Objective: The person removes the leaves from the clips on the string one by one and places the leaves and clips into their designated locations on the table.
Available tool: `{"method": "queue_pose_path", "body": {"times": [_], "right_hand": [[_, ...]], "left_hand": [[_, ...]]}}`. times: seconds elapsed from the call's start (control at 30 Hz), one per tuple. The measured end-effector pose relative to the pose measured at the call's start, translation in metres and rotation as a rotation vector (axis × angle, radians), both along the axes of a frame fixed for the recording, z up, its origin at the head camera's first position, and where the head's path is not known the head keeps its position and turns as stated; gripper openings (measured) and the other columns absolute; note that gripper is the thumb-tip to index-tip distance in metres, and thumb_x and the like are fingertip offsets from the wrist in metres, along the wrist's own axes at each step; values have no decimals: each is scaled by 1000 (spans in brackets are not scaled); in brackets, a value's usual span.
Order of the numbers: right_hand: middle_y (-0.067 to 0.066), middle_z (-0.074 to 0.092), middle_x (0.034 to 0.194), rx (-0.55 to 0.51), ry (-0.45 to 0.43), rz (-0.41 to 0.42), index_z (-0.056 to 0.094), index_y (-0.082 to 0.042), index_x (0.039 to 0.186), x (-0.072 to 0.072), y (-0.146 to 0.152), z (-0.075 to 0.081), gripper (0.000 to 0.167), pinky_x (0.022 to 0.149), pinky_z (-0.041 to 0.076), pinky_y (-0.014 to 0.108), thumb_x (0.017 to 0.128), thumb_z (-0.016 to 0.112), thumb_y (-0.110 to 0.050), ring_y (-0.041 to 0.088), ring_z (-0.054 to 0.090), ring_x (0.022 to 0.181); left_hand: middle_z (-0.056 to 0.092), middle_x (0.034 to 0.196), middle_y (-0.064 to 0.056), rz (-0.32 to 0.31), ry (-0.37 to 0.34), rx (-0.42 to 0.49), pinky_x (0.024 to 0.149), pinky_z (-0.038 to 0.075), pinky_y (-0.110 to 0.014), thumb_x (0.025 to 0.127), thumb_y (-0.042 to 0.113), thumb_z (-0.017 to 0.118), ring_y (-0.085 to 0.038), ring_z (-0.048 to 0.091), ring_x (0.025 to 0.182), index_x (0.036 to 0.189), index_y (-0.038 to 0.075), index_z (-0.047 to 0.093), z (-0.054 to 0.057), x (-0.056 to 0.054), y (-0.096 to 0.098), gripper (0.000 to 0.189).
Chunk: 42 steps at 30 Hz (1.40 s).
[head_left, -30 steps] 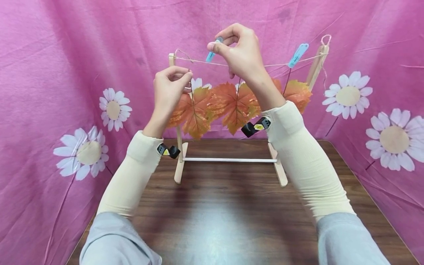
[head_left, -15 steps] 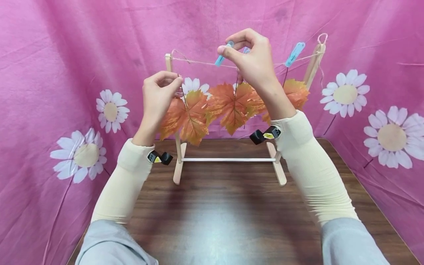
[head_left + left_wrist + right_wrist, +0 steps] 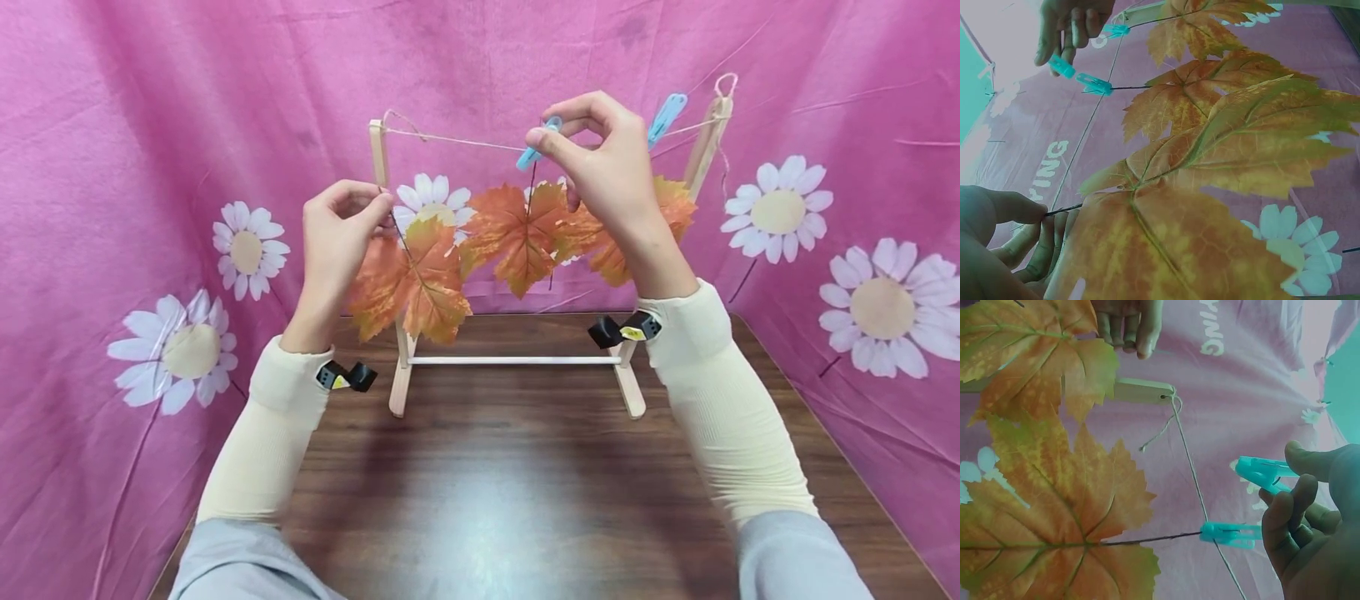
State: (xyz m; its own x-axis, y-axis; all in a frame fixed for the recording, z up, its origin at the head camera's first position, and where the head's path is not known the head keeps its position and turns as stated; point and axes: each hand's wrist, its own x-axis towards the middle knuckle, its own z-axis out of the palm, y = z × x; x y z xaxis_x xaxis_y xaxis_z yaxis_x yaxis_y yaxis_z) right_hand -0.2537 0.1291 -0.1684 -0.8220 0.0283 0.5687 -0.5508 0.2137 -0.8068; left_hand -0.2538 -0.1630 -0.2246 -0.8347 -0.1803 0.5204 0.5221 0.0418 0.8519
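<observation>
My left hand (image 3: 341, 237) pinches the thin dark stem of an orange-yellow artificial maple leaf (image 3: 412, 287), low by the left post. Between the thumb and fingers of my right hand (image 3: 611, 167) is a light blue clothespin (image 3: 1260, 470), apart from the string (image 3: 1192, 469) in the right wrist view. Just beside it, a second clothespin (image 3: 1230, 534) clips the stem of the middle leaf (image 3: 517, 237) to that string. Farther right, a third clothespin (image 3: 666, 117) is on the string above another leaf (image 3: 675, 204), partly hidden behind my right hand and wrist.
A wooden stand holds the string between a left post (image 3: 378, 154) and a right post (image 3: 708, 150). A white bar (image 3: 513, 361) joins its feet on the brown wooden table (image 3: 480, 483). Pink cloth (image 3: 300, 75) with printed daisies surrounds the table.
My left hand has moved left and down, taking its leaf along. My right hand has shifted right and down with the clothespin, which now overlaps the middle leaf's stem top in the head view.
</observation>
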Motion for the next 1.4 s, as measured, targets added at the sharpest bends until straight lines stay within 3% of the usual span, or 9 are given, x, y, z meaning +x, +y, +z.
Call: {"method": "queue_pose_path", "body": {"times": [0.2, 0.37, 0.53, 0.87, 1.2, 1.4], "right_hand": [[-1, 68, 95, -18, 15, -12, 75, -13, 112, 8, 11, -11, 25, 37, 42, 22, 91, 86, -20, 11, 47, 37], [-1, 69, 93, -28, 16, -5, 76, -14, 111, 13, 20, -23, 23, 37, 42, 21, 91, 86, -19, 10, 48, 38], [0, 68, 89, -82, 22, 31, 77, -13, 110, 17, 29, -34, 21, 36, 40, 21, 91, 86, -14, 10, 45, 37], [-3, 67, 82, -76, 7, 8, 77, -13, 110, 21, 45, -52, 21, 35, 39, 21, 91, 86, -13, 9, 44, 36], [-5, 70, 84, 58, -56, -17, 75, -11, 119, 30, 60, -66, 28, 41, 46, 20, 93, 85, -17, 8, 53, 44], [-5, 72, 85, 56, -97, 6, 75, -12, 122, 34, 69, -73, 30, 42, 45, 21, 94, 84, -17, 11, 51, 45]], "left_hand": [[73, 73, 1, -7, -17, 14, 65, 65, -24, 95, -1, 73, -10, 70, 62, 94, -2, 72, -7, 8, -7, 2], [73, 74, 0, -26, -41, 43, 65, 65, -24, 96, 0, 74, -11, 72, 63, 88, 8, 68, -12, 15, -11, 12], [73, 73, 0, -50, -37, 68, 64, 65, -23, 97, -1, 72, -10, 72, 63, 88, 8, 67, -19, 19, -11, 14], [76, 75, 0, -165, -20, 125, 65, 67, -28, 97, -8, 68, -12, 75, 65, 87, 9, 66, -34, 24, -2, 20], [77, 79, -3, -290, -91, 126, 72, 69, -35, 98, -10, 64, -15, 78, 68, 88, 7, 61, -50, 26, 2, 20], [79, 80, -3, -352, -123, 81, 81, 68, -38, 96, -12, 63, -16, 79, 72, 83, 9, 64, -59, 26, 5, 25]]}}
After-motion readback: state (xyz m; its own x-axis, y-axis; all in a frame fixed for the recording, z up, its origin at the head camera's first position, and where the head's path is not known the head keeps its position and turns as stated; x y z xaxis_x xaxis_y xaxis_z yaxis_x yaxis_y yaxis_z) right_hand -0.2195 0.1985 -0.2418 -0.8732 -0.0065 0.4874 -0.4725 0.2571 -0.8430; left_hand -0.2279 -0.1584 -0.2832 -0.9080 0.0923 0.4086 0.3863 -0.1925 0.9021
